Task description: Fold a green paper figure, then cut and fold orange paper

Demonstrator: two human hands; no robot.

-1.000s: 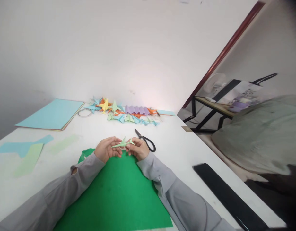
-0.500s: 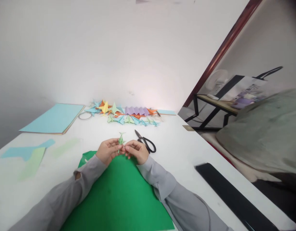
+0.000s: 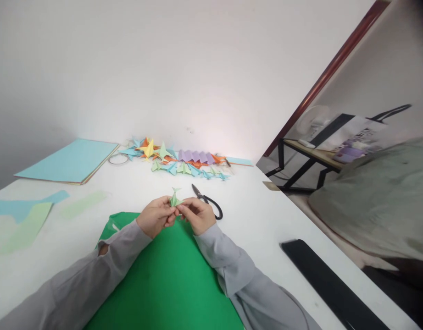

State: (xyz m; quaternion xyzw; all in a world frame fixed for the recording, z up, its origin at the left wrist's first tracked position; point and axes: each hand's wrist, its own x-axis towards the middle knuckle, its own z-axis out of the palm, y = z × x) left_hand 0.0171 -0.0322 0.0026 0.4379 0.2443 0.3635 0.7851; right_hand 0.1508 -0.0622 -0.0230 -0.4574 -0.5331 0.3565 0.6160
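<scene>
Two hands are working on one green paper figure (image 3: 173,200), up near the far edge of one green mat (image 3: 163,275)! The left hand (image 3: 153,216) is pinching its base between thumb and fingers; the right hand (image 3: 200,215) is nipping its right edge. One pair of scissors (image 3: 205,199) is lying just beyond the right hand. Over left, one blue scrap (image 3: 15,208) and two green strips (image 3: 29,229) are lying flat; one purple pleated paper (image 3: 196,157) is resting near the wall.

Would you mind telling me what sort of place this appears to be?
Probably a paper-craft workspace: on the white table lie colourful folded paper pieces and scissors, while the left hand and right hand hold a small green folded paper figure.
</scene>
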